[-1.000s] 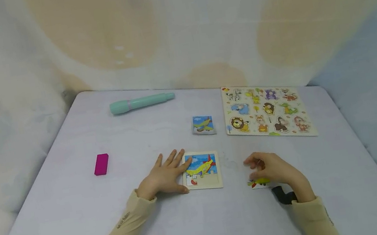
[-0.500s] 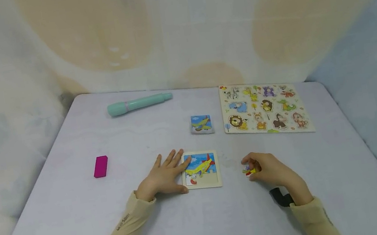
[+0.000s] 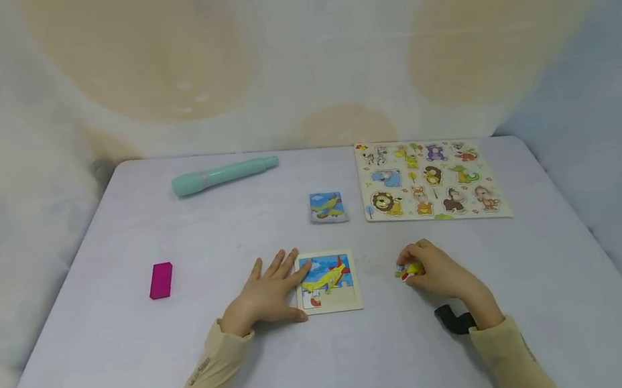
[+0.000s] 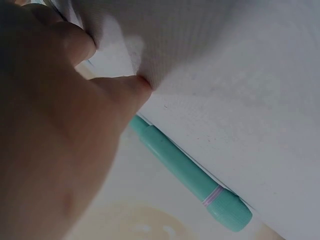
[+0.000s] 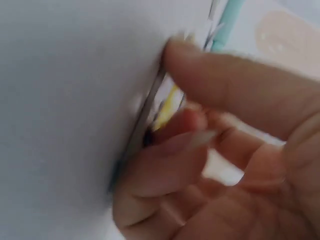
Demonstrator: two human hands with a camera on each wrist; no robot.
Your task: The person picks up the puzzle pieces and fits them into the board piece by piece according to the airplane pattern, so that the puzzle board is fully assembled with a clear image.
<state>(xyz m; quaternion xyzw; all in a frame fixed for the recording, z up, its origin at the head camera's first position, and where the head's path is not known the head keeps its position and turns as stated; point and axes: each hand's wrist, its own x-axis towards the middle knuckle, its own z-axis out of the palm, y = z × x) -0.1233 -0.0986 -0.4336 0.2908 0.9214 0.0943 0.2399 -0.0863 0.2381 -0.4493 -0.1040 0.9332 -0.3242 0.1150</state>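
A small wooden jigsaw tray [image 3: 342, 295] with a yellow airplane picture lies mid-table; several pieces fill its upper part and lower left, and bare wood shows at the lower right. My left hand [image 3: 266, 296], fingers spread, rests over the tray's left edge. To the right of the tray, my right hand [image 3: 442, 275] pinches a jigsaw piece [image 3: 412, 270] with yellow and red on it between thumb and fingers. The right wrist view shows this piece [image 5: 146, 110] edge-on, blurred and partly covered by the fingers. In the left wrist view my left hand [image 4: 65, 120] touches the white surface.
Behind the tray lies a small airplane picture packet [image 3: 327, 207]. An animal puzzle board [image 3: 434, 180] is at the back right, a mint-green flashlight-shaped tube [image 3: 225, 175] at the back left. A magenta block [image 3: 161, 281] lies left; a black bent piece [image 3: 454, 320] sits by the right wrist.
My right hand has picked the jigsaw piece off the table and turned it between the fingertips, moving slightly away from the body. The left hand stays on the tray; the head view shifts slightly.
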